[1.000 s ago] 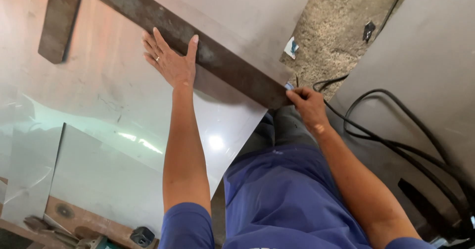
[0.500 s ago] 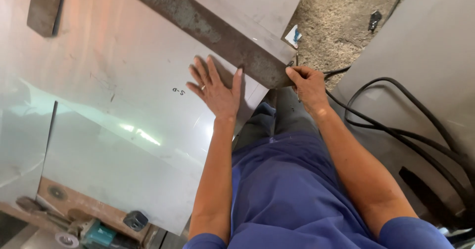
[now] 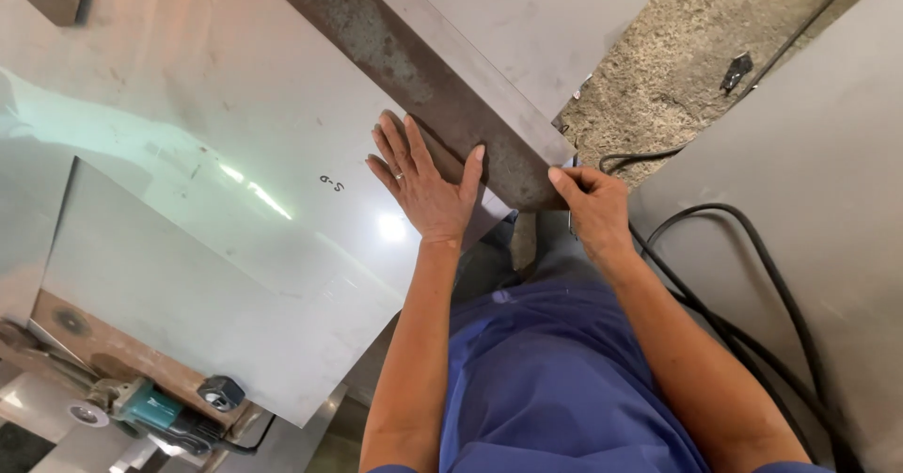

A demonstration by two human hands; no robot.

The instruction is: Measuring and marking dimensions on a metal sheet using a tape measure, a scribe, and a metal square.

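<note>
Pressing flat-open left hand [image 3: 425,189] beside rusty bar [image 3: 428,83]; right hand [image 3: 591,212] gripping bar's end.

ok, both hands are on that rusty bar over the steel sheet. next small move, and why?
Probably press the left hand flat to pin the rusty bar before doing anything else. Its palm rests on the shiny sheet with fingers against the bar's edge, while the right hand grips the bar's near end right at the sheet's corner, so the bar could likely pivot there.
</note>
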